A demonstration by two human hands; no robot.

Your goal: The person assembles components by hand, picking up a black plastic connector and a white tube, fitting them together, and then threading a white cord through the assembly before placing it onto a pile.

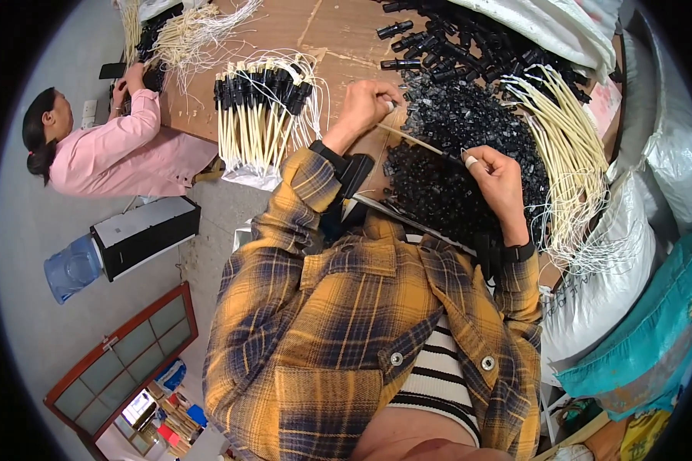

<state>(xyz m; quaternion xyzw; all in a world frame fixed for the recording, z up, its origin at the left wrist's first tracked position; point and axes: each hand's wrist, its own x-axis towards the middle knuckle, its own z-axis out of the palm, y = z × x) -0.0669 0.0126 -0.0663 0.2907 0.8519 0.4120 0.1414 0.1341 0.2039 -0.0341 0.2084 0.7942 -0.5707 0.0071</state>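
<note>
A cream-sleeved cable (414, 139) slants across the gap between my hands, above the heap of small black plastic parts (457, 127). My right hand (497, 180) pinches its right end, where a dark piece shows at the fingertips. My left hand (367, 106) is closed, thumb against fingers, just above the cable's left end; what it pinches is too small to make out. White wraps cover a fingertip on each hand. To the left stands a bundle of cream cables with black connectors (261, 96). On the right lies a bundle of cream cables (565, 146) with thin white wire ends.
Larger black tubular connectors (438, 42) are piled at the table's far side. White sacks (603, 269) and a teal sack (630, 330) crowd the right. At the left, a person in pink (123, 138) works at the wooden table (284, 31), near more cables (188, 42).
</note>
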